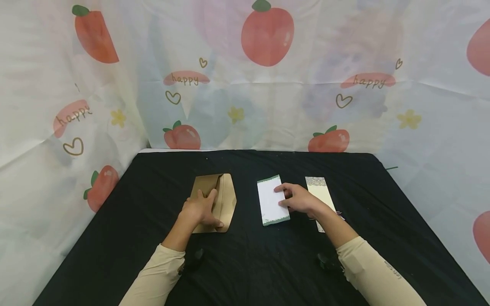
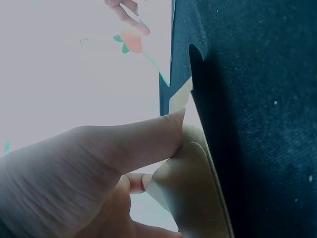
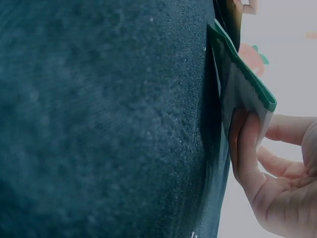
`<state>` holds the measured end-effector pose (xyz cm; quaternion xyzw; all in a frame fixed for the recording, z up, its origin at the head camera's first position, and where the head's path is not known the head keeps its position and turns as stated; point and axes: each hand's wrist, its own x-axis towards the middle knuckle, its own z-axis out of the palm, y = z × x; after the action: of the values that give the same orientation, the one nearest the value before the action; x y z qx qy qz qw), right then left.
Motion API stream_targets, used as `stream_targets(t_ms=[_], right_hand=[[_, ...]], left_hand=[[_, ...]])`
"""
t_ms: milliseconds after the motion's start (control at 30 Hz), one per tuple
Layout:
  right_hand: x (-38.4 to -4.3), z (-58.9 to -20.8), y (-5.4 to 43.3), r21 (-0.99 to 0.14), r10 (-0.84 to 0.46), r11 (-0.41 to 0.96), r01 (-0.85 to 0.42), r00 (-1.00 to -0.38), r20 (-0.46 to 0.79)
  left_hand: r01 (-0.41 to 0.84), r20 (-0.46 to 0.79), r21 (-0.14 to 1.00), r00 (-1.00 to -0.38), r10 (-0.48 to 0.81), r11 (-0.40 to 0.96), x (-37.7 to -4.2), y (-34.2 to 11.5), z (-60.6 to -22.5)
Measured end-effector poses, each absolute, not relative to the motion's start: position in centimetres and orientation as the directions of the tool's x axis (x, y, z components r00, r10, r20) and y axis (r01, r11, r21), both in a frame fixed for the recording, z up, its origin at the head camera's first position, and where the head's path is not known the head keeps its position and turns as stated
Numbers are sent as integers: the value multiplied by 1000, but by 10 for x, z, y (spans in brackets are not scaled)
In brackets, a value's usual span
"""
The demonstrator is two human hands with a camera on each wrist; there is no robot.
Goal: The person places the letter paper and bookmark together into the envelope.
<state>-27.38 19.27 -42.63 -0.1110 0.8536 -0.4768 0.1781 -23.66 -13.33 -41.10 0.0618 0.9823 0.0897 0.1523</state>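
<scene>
A brown paper envelope (image 1: 229, 199) lies on the left of the black cloth. My left hand (image 1: 200, 211) holds it across the opening, thumb against its edge and fingers spread over the paper. In the left wrist view the envelope's paper (image 2: 198, 188) bulges up beside the thumb. A white card (image 1: 269, 204) with green patterned ends is pinched at its right side by my right hand (image 1: 300, 199). Seen from the right wrist, the card (image 3: 242, 84) shows two layers, tilted up from the cloth, with fingers curled under it.
To the right, partly behind my right forearm, lies a cream strip of card (image 1: 320, 191) with a lacy grey top. Black cloth (image 1: 245, 263) covers the table. A white curtain printed with fruit (image 1: 268, 110) hangs behind and at the sides.
</scene>
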Motion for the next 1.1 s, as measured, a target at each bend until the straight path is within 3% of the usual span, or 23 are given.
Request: stream_targets(t_ms=[1100], right_hand=[[-277,-421,181,-920,-331,390,-40,-938,-100]], left_hand=[[115,-301,227,-936,182,967,-240,-136,-416]])
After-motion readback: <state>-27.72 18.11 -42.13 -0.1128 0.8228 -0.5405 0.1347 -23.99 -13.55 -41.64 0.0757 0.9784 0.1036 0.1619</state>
